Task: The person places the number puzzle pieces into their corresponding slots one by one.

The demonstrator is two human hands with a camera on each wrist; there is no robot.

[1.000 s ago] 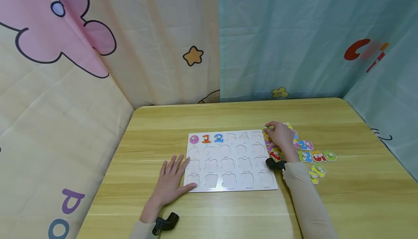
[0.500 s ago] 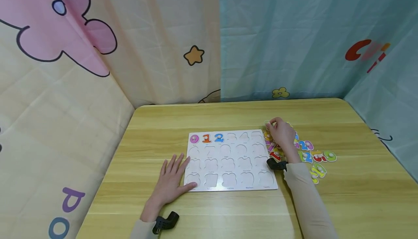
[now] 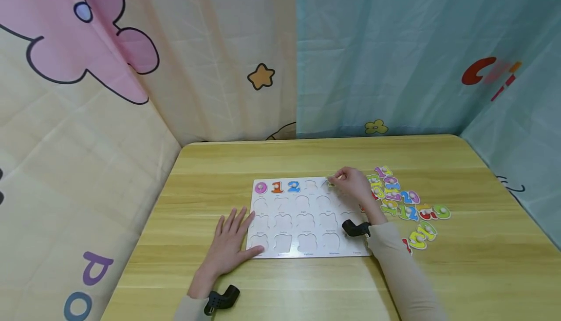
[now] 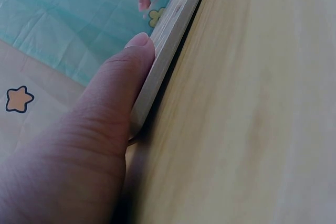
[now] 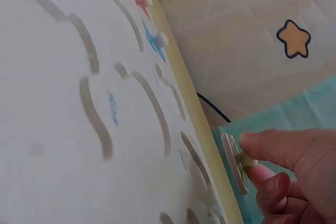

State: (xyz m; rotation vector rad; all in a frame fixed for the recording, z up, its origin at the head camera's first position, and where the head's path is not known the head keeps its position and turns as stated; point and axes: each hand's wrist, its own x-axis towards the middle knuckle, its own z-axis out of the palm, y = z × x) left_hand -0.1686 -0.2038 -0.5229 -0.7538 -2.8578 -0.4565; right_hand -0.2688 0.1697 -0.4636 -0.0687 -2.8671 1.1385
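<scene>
A white number puzzle board (image 3: 271, 209) lies on the table, its shaped recesses in rows. Pieces 0 (image 3: 260, 187), 1 (image 3: 277, 187) and 2 (image 3: 294, 186) sit in the top row. My left hand (image 3: 228, 243) lies with spread, straight fingers at the board's left edge, its thumb (image 4: 121, 77) on the near left corner. Above the upper right part of the board, my right hand (image 3: 354, 184) pinches the small knob of a greenish puzzle piece (image 5: 234, 162) between thumb and finger. That piece is held up off the board; its number cannot be read.
Several loose, colourful number pieces (image 3: 409, 213) lie in a cluster to the right of the board, some partly behind the right forearm. Wooden table (image 3: 210, 165) surrounds the board. Printed curtains (image 3: 377, 58) hang behind the table's far edge.
My right hand has lifted a greenish piece from the far left of the cluster and carried it left over the board. My left hand has stayed in place.
</scene>
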